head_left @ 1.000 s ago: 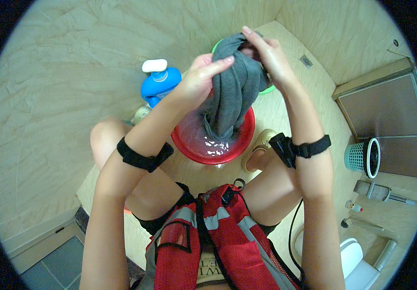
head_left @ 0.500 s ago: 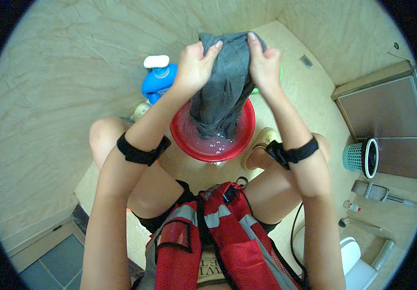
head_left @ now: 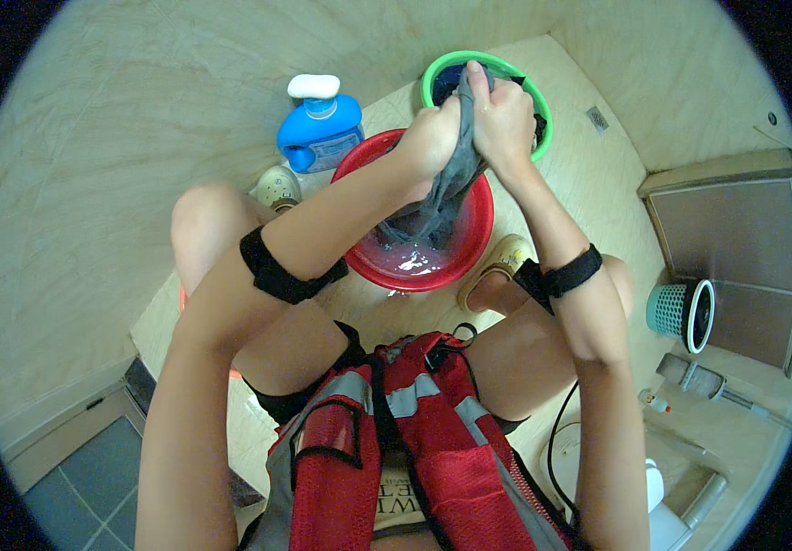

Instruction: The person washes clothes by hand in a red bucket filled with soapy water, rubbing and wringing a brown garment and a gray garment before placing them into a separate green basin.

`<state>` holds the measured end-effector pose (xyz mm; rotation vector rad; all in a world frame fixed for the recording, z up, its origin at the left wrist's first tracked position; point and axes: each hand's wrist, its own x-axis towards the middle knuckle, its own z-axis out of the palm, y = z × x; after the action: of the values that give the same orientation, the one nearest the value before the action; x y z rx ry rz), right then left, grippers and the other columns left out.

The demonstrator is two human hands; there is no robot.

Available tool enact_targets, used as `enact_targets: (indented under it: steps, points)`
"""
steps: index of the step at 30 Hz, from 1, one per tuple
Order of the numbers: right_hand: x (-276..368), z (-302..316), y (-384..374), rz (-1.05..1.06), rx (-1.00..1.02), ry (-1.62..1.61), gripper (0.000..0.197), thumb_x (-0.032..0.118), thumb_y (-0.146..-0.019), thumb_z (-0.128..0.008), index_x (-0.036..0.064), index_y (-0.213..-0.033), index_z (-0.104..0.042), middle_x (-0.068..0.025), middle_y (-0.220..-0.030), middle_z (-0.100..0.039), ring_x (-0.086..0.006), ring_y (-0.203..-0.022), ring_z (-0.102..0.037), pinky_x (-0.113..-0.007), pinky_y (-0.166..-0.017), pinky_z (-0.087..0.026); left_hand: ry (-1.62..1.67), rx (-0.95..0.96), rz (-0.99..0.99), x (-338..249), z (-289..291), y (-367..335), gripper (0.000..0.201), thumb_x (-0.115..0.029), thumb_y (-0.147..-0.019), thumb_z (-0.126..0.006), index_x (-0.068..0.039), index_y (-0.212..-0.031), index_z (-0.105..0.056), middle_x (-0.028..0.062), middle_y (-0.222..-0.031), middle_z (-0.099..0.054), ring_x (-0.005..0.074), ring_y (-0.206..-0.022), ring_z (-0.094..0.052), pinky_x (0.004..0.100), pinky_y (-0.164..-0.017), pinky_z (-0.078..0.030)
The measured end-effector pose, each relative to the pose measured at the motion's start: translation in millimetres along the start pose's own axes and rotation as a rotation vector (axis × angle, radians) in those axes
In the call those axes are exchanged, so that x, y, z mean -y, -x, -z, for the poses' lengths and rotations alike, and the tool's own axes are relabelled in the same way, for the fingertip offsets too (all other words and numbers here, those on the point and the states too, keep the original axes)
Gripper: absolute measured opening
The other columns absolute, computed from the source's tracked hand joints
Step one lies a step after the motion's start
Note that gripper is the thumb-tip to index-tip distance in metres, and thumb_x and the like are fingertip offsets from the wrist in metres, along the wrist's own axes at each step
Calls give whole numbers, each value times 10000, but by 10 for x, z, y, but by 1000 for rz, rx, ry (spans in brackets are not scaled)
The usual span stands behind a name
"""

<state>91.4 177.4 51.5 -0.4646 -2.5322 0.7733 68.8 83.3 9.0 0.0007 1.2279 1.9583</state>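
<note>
A wet dark grey cloth point(head_left: 451, 188), perhaps a garment, hangs bunched between my two hands, its lower end down in the red basin point(head_left: 483, 241) of soapy water. My left hand point(head_left: 433, 138) is closed round the gathered cloth. Pressed close beside it, my right hand point(head_left: 503, 118) grips the upper end, thumb pointing up. Behind my right hand stands a green basin point(head_left: 544, 101) with dark cloth in it, partly hidden by the hand.
A blue detergent jug point(head_left: 322, 138) with a white cap stands left of the red basin by the wall. My feet, in pale clogs point(head_left: 509, 257), flank the basin. To the right are a teal slotted bin point(head_left: 667, 309), a brush-like tool point(head_left: 695, 375) and a floor drain point(head_left: 597, 118).
Spread wide between my hands before, the cloth is now gathered into a narrow bunch. My left hand has moved right, up to my right hand. More of the green basin shows.
</note>
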Motion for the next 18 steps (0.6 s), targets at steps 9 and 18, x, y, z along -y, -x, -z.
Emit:
enact_targets:
  steps: [9, 18]
  points:
    - [-286, 121, -137, -314, 314, -704, 519, 514, -830, -531, 11, -810, -660, -82, -737, -643, -188, -664, -600, -306, -597, -456, 302, 280, 36, -501, -14, 301, 356, -347, -910, -435, -51, -1066, -557, 96, -969, -630, 210, -857, -610, 353, -822, -474]
    - [-610, 126, 137, -82, 939, -751, 372, 336, -850, -601, -1, -1006, -605, -29, -951, -624, -96, -899, -549, -259, -832, -431, 343, 452, -134, -652, 337, 203, 353, -208, -883, -474, 50, -1121, -512, 173, -1083, -593, 280, -1004, -580, 396, -937, -423]
